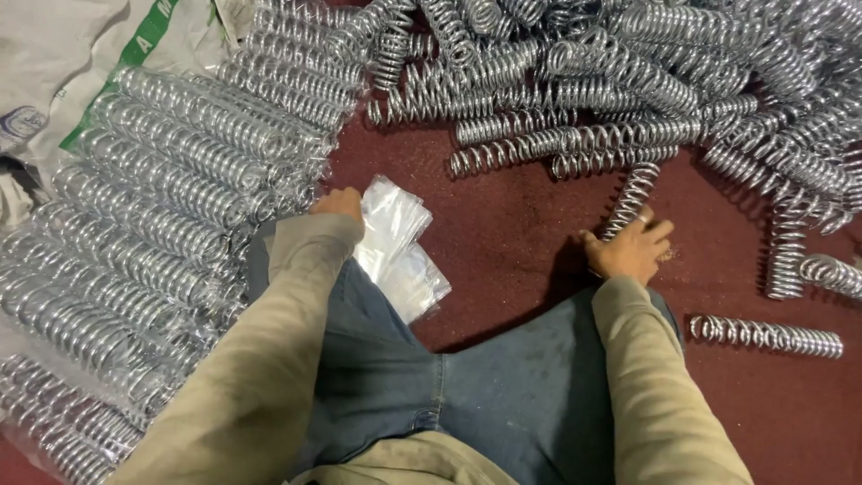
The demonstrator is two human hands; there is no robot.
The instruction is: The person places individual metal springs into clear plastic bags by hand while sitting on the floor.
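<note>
- At the far left I see a white woven sack [63, 54] with a green stripe, lying crumpled on the floor.
- Just right of it, running from the near left up to the far middle, sits a stack of bagged springs [162, 198]: shiny metal coils, each in clear plastic, laid side by side in rows.
- My left hand [339, 203] rests at the right edge of that stack, on a small sheaf of empty clear plastic bags [395, 247]. The sleeve hides most of the hand, so I cannot tell whether the fingers are pinching the bags or just lying on them.
- The bags lie on the dark red floor [503, 242], fanned out over my left knee in blue jeans [467, 395].
- In the middle right, my right hand [630, 251] is closed around the near end of one loose spring [634, 198]; the fingers wrap the coil and a ring shows on one finger. The spring slants away from me, its far end touching the heap.
- Across the far side, from the middle to the right edge, spreads a tangled heap of loose springs [628, 81], unbagged.
- At the near right a single spring [765, 335] lies on the floor apart from the heap, and two more [804, 260] lie just beyond it.
</note>
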